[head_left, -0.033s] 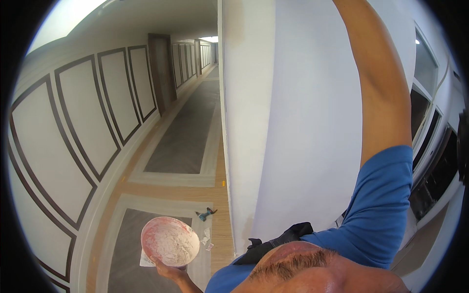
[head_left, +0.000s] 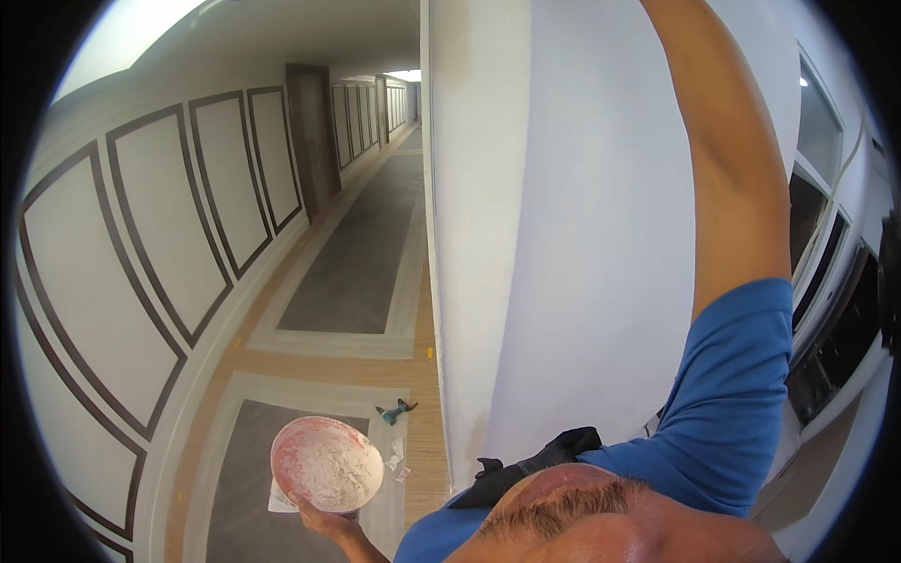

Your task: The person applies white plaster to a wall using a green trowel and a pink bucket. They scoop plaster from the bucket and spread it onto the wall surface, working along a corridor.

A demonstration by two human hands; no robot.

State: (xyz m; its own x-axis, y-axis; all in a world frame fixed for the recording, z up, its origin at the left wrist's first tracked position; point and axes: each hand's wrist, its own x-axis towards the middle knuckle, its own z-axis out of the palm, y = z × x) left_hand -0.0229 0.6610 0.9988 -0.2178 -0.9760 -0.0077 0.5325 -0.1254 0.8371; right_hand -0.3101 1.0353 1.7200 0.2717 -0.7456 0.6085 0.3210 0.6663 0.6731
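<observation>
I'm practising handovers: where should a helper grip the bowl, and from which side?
Probably the far rim of the bowl, from the picture's upper side: that curved edge is bare, while the left hand occupies the near edge.

Head cam, L of pair: wide fisheye, aimed down, straight edges bent nr rim.
V. close to R sleeve (head_left: pixel 732 385) at 4 o'clock; bowl (head_left: pixel 290 454) lower, at 7; hallway floor (head_left: pixel 399 164) runs far off twd 11.
</observation>
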